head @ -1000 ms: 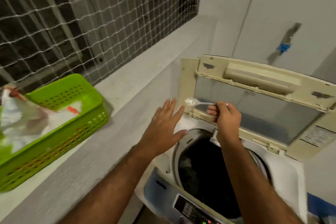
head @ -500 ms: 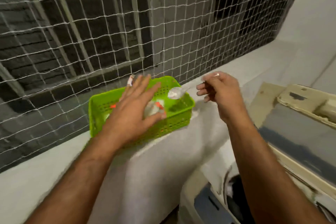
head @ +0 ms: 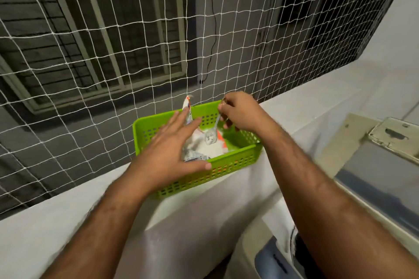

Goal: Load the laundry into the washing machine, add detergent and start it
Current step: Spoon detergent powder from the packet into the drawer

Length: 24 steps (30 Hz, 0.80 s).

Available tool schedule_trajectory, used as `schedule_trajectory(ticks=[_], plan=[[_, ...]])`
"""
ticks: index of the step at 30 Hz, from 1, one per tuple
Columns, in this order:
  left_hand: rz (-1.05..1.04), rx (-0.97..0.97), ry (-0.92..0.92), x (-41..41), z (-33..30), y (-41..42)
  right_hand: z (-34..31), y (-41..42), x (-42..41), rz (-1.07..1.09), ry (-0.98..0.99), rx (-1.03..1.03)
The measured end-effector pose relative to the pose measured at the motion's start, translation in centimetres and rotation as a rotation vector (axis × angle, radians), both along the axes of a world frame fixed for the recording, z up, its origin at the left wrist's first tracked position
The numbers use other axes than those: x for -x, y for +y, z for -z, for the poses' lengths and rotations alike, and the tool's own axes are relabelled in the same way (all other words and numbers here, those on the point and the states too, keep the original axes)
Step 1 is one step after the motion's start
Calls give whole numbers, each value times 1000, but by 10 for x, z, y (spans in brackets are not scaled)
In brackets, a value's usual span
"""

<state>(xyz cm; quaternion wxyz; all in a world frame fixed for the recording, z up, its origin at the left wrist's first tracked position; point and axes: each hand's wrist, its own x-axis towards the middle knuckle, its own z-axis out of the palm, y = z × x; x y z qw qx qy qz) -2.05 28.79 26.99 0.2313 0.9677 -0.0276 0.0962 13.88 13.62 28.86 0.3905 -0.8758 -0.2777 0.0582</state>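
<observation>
At frame centre the right hand (head: 240,112) pinches a small clear plastic spoon (head: 212,133), bowl down over the open white detergent bag (head: 204,146) in the green perforated plastic basket (head: 226,165) on the grey ledge (head: 45,233). The left hand (head: 167,152) hovers flat, fingers spread, holding nothing. The beige washing machine's lid (head: 385,154), right edge, stands open; detergent dosing seems underway, starting remains.

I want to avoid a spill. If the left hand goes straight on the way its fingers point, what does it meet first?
Probably the detergent bag inside the green basket: the open left hand points at it. Depth is unclear, so contact cannot be judged.
</observation>
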Motion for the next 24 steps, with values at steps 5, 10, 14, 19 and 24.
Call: schedule_trajectory(ticks=[5,10,14,19,24], plan=[[-9,12,11,1,0,-1,3,11,-7,16,58,23],[-10,16,41,0,0,0,9,18,-5,-8,325,37],[-5,10,53,0,0,0,12,24,2,-35,446,56],[6,-4,43,0,0,1,9,33,16,-80,525,97],[24,6,21,0,1,0,9,44,29,-99,572,105]])
